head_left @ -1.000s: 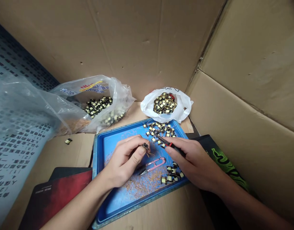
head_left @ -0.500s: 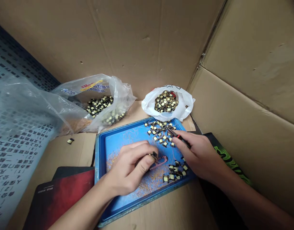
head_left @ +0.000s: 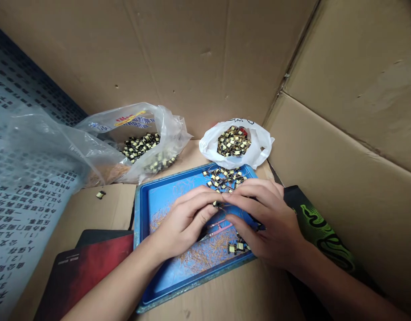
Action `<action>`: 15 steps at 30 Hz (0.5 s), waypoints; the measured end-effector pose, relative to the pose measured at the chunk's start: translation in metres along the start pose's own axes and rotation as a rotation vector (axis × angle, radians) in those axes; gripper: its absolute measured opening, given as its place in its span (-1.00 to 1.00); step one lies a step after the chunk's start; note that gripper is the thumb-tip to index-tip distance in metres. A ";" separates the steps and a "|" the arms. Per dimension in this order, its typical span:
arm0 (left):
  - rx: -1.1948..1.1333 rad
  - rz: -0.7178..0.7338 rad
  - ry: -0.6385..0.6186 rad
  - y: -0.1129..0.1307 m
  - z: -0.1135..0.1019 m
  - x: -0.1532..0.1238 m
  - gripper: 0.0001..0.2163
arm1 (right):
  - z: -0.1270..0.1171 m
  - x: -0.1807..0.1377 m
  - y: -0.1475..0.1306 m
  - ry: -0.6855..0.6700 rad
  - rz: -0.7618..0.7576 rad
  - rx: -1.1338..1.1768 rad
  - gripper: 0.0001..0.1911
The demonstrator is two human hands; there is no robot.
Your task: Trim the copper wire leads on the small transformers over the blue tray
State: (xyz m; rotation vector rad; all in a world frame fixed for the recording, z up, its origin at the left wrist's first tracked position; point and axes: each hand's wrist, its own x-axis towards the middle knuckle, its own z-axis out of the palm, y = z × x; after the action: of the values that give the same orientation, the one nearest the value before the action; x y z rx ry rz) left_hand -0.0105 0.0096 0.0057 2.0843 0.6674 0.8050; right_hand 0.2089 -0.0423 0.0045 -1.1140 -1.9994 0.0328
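Left hand (head_left: 193, 216) pinches a small taped coil bobbin (head_left: 217, 204) between thumb and index finger, above the middle of the blue tray (head_left: 160, 196). Right hand (head_left: 270, 218) is brought in close on the right, its thumb and index finger parted by a narrow gap, index tip at the left fingertips; whether it holds a tool underneath cannot be told. Step in hand, as judged: working on the held bobbin's fine wire ends. Next move would call for a firm left pinch and a precise right-hand grip on those thin leads. Pink-handled thread snips (head_left: 220, 228) lie below the hands, among copper-coloured wire clippings (head_left: 207, 256). Loose bobbins (head_left: 222, 179) occupy the tray's far right; a smaller cluster (head_left: 236, 248) sits near right, partly hidden by the right hand.
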 end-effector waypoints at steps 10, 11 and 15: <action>-0.066 -0.141 -0.086 0.005 0.002 0.001 -0.74 | 0.013 -0.003 0.002 0.099 -0.016 0.142 -0.79; -0.076 -0.150 -0.072 0.005 0.002 0.001 -0.74 | 0.014 -0.003 0.002 0.123 -0.012 0.138 -0.82; -0.127 -0.183 -0.052 0.007 0.003 0.001 -0.74 | 0.016 -0.004 0.002 0.219 -0.015 0.094 -0.85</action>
State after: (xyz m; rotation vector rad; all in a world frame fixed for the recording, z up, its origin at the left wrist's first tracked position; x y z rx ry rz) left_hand -0.0065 0.0050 0.0098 1.8925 0.7465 0.6709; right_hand 0.2007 -0.0385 -0.0097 -0.9987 -1.7922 -0.0032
